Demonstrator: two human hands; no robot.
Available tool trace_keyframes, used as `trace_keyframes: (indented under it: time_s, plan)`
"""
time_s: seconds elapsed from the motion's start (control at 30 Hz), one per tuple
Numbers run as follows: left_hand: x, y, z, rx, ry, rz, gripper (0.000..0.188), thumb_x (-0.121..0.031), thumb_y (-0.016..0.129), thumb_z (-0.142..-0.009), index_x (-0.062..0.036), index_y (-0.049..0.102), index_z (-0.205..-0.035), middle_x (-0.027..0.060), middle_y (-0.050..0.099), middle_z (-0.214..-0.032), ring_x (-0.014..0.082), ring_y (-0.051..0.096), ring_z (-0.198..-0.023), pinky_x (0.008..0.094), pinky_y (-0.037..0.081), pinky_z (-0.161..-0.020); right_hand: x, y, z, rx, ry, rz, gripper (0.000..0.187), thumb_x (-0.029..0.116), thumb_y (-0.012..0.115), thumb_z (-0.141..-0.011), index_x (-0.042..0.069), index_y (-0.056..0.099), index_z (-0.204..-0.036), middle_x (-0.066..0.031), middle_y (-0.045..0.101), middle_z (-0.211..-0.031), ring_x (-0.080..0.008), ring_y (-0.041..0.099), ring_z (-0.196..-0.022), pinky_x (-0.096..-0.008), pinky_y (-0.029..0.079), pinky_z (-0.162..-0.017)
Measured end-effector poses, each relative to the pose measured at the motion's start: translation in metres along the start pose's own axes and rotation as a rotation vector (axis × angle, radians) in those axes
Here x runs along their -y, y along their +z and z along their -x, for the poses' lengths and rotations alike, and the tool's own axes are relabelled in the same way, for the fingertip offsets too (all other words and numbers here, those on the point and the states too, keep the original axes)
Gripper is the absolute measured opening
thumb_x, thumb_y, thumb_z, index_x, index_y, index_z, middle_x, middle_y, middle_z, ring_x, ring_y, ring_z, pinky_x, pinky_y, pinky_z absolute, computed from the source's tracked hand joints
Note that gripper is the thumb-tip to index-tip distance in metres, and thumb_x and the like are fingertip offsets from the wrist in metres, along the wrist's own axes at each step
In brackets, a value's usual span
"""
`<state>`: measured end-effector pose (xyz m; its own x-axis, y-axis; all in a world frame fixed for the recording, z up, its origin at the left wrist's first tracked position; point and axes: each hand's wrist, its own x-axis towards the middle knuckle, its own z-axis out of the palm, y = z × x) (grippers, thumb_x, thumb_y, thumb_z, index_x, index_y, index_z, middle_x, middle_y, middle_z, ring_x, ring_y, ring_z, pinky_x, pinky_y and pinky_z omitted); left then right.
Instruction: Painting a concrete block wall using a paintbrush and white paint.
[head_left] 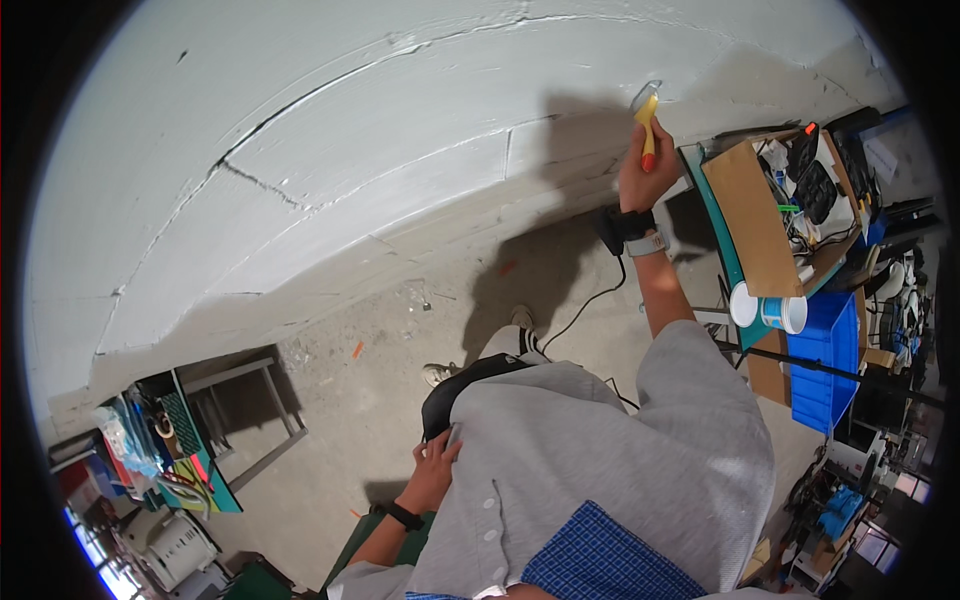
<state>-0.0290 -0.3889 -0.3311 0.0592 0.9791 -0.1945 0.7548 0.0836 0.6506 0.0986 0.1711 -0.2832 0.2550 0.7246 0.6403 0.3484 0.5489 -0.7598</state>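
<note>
In the head view, the right hand [648,178] is wrapped round a yellow-handled scraper [648,112] at the seamed white block wall [400,120], far right. The left hand [431,474] curls loosely at the grey shirt [600,430], grip unclear. Right of the concrete floor [370,310]: a cardboard box [748,215].

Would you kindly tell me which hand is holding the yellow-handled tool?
The right hand, raised beside the white wall, holds the yellow-handled tool; the left hand touches the grey shirt.

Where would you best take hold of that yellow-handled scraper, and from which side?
Probably by its red-ended yellow handle, coming from below, as the right grip does: the slim handle points down from the blade, which is up by the wall.
</note>
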Motion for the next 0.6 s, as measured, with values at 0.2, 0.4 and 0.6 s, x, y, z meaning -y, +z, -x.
trace_keyframes:
  time_s: [0.2,0.4,0.6]
  plan:
    - [0.023,0.002,0.010,0.009,0.045,0.021,0.066,0.000,0.055,-0.081,-0.0065,0.033,-0.143,0.0245,0.036,-0.146,0.0365,0.043,-0.130,0.0514,0.026,-0.105,0.034,0.013,0.036,0.072,-0.019,-0.085,0.029,0.023,0.072,-0.093,0.002,0.068,-0.113,-0.0133,0.075,-0.097,-0.0181,0.073,-0.088,-0.0282,0.055,-0.076]
    - [0.032,-0.005,0.013,0.096,0.045,0.055,0.067,-0.001,0.054,-0.081,-0.0070,0.033,-0.145,0.0225,0.034,-0.149,0.0344,0.039,-0.135,0.0514,0.024,-0.108,0.082,0.016,0.069,0.274,-0.230,0.040,0.028,0.024,0.074,-0.091,0.007,0.068,-0.113,-0.0129,0.073,-0.086,-0.0261,0.073,-0.075,-0.0309,0.056,-0.065]
    - [0.032,-0.005,0.008,0.121,0.061,0.051,0.068,-0.002,0.053,-0.081,-0.0081,0.035,-0.146,0.0202,0.033,-0.150,0.0324,0.035,-0.138,0.0511,0.024,-0.108,0.095,0.011,0.070,0.379,-0.161,0.137,0.027,0.023,0.073,-0.091,0.008,0.068,-0.113,-0.0128,0.072,-0.084,-0.0271,0.071,-0.069,-0.0323,0.054,-0.061]
